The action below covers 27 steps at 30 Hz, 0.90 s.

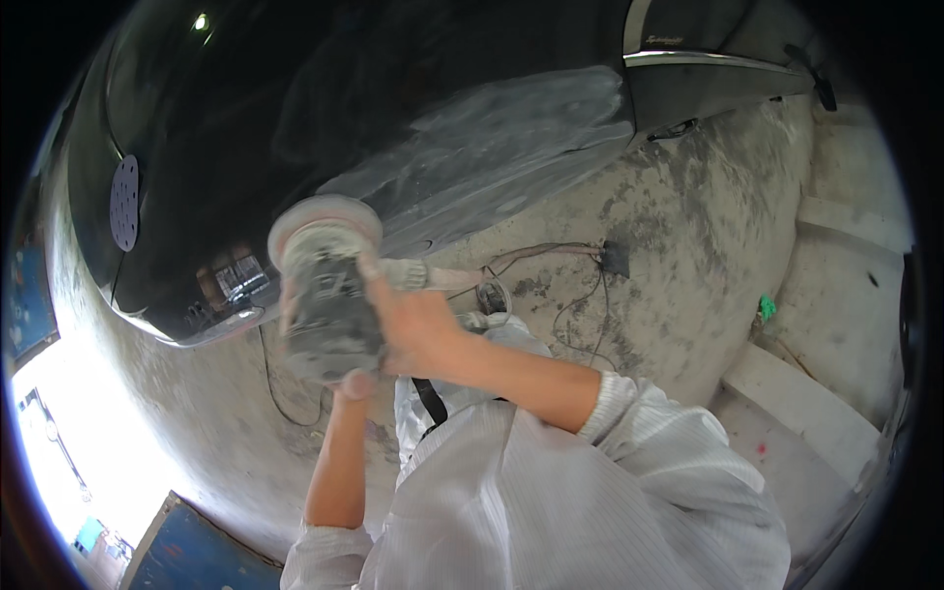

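Note:
A dusty black-and-grey orbital sander (329,320) is held in both hands, with its round pad (329,208) against the lower part of a black car body (393,59). My right hand (421,324) grips it from the right side, near where the pale hose (447,279) joins. My left hand (354,383) is wrapped round the rear end and left side, mostly hidden behind the tool and blurred. A dull grey sanded patch (511,133) spreads over the panel beyond the pad. Farther left, a purple perforated sanding disc (125,202) sits on the car body.
The hose and dark cables (565,248) run over the stained concrete floor (708,226) to a dark square piece (615,258). At right lies a green scrap (767,307) near pale raised slabs (801,403). A blue panel (202,546) stands at lower left, beside bright daylight.

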Available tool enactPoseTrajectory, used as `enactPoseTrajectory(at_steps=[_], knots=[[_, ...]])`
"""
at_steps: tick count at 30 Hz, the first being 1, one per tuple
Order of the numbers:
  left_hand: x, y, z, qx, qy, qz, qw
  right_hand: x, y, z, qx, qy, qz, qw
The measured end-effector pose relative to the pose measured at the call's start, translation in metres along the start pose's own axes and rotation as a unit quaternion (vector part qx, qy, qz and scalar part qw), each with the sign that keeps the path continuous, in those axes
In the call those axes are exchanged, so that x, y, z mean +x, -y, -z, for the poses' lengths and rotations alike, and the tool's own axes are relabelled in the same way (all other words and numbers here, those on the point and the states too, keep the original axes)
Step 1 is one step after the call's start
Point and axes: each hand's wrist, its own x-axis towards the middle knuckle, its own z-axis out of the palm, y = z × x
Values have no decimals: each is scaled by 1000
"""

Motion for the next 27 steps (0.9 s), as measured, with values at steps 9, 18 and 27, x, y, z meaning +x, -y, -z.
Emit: enactPoseTrajectory(at_steps=[9,18,27], knots=[[-17,19,-25,32,47,29,998,-16,-31,33,-22,-1,14,1000],[-11,1,-92,117,-20,-59,991,-39,-60,41,127,-80,-10,989],[-22,-19,69,-129,-231,29,964,43,63,-62,-236,93,40,966]])
